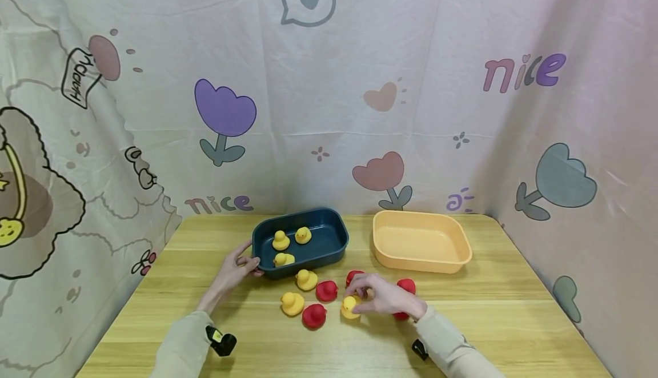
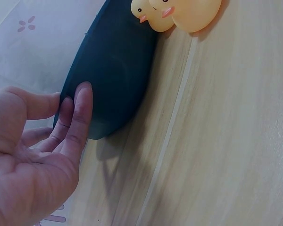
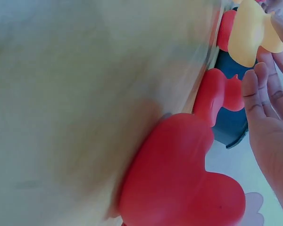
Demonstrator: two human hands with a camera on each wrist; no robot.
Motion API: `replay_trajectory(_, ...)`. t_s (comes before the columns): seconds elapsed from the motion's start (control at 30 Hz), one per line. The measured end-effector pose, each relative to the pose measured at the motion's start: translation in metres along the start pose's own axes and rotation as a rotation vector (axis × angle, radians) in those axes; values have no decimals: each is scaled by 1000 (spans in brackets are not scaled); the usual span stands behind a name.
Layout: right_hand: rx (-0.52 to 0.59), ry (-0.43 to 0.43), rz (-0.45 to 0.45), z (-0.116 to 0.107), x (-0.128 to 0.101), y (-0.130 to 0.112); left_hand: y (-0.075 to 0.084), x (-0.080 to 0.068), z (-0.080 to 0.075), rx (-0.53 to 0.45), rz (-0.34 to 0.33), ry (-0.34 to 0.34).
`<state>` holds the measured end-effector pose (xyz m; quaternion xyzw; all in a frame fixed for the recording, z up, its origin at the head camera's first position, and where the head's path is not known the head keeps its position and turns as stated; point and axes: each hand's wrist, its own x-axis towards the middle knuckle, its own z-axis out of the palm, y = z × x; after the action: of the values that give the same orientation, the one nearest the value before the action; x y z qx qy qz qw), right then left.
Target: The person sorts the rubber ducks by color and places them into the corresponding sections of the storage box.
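1. Head view: our left hand [image 1: 237,268] rested against the near left corner of the blue tray [image 1: 300,242], fingers mostly straight. Three yellow ducks sat in that tray. Our right hand [image 1: 385,298] pinched a yellow duck [image 1: 350,307] on the wooden table [image 1: 514,309], with red ducks [image 1: 315,315] and two more yellow ones scattered just in front of the tray. The orange tray [image 1: 421,241] sat off to the right.
2. Left wrist view: fingers [image 2: 80,113] were straight, tips touching the blue tray's outer wall [image 2: 115,70], nothing gripped. Two yellow ducks showed beside it.
3. Right wrist view: pretty blurry, but fingertips [image 3: 254,89] touched the yellow duck [image 3: 250,33]; a red duck [image 3: 179,179] filled the foreground.
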<state>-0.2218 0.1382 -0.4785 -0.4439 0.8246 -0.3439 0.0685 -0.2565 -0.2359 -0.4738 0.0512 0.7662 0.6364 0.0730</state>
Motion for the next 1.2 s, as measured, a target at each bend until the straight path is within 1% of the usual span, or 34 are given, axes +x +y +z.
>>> replay_trajectory(0.17, 2, 57, 4, 0, 1, 1, -1, 1, 0, 0, -11, 5)
replay_trajectory(0.4, 1, 129, -44, -5, 7, -1, -1, 2, 0, -13, -12, -5)
replay_trajectory(0.5, -14, 133, -32, -12, 13, -6, -1, 1, 0, -12, -10, -10)
replay_trajectory(0.63, -34, 118, -3, -22, 22, -13, 0, 1, 0, -8, -13, -13)
replay_trajectory(0.73, -25, 109, 14, -29, 31, -15, 0, 1, -1, -4, -20, -12)
replay_trajectory(0.97, -7, 120, 27, -47, 54, -12, -1, 2, -1, -7, -27, -5)
replay_trajectory(1.2, -11, 131, 25, -58, 78, -7, 0, 3, -1, 3, -28, -6)
